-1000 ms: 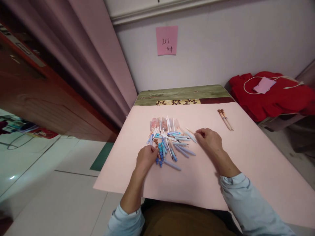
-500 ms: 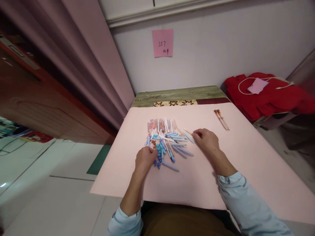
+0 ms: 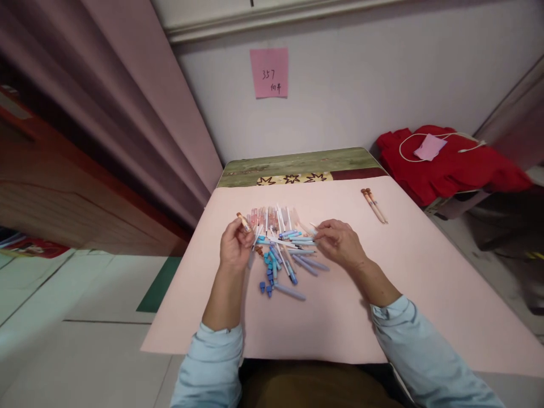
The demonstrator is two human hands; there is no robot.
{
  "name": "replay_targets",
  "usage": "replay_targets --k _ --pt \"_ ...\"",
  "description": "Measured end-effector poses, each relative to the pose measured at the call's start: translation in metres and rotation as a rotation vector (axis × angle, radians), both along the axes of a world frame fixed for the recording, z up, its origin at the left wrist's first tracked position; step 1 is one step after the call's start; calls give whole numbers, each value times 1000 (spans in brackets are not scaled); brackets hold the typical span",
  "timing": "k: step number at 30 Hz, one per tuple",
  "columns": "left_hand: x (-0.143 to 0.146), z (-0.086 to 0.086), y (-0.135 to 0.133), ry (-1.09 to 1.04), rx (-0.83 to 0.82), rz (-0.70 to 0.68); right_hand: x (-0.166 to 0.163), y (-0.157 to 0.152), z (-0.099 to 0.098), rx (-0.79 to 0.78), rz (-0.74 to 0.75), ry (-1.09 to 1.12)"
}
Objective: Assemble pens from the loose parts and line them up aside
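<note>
My left hand [image 3: 235, 245] is raised at the left of the pile, its fingers closed on a short beige pen barrel with a brown top [image 3: 243, 221]. To the right of the pile, my right hand [image 3: 341, 243] pinches a slim pale pen part, mostly hidden by the fingers. Between the hands lie loose blue pen barrels [image 3: 305, 265], white refills [image 3: 283, 242] and several blue pen tops [image 3: 269, 273]. Clear pinkish barrels [image 3: 257, 217] stand in a row behind them. One lilac barrel [image 3: 290, 292] lies nearest to me.
Finished-looking beige pens with brown tops [image 3: 374, 205] lie at the table's right. Pale pink paper [image 3: 331, 323] covers the table. Beyond its right edge is red cloth [image 3: 459, 175] with a white cable [image 3: 402, 150]. A pink note [image 3: 269, 73] hangs on the wall.
My left hand has lifted from the blue tops, moving up and left, and now shows the brown-topped barrel. My right hand has shifted slightly left, toward the pile.
</note>
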State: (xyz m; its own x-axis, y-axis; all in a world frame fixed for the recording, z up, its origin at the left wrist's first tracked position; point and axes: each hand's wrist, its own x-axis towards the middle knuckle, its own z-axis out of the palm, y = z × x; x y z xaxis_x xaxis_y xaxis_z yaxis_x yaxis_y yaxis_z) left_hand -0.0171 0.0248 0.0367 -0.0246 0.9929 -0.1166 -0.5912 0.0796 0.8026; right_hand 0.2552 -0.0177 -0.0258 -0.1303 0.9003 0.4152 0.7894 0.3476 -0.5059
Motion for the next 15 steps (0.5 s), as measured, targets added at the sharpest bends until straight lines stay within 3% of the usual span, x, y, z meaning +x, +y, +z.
replay_targets --k 6,10,15 --pt "9 -10 17 -240 39 -107 -2 2 -7 32 196 -55" --pt "2 -21 13 -311 50 -129 -3 3 -9 -4 180 -85" --pt "-7 -23 10 -394 56 -125 -3 3 -9 5 141 -97"
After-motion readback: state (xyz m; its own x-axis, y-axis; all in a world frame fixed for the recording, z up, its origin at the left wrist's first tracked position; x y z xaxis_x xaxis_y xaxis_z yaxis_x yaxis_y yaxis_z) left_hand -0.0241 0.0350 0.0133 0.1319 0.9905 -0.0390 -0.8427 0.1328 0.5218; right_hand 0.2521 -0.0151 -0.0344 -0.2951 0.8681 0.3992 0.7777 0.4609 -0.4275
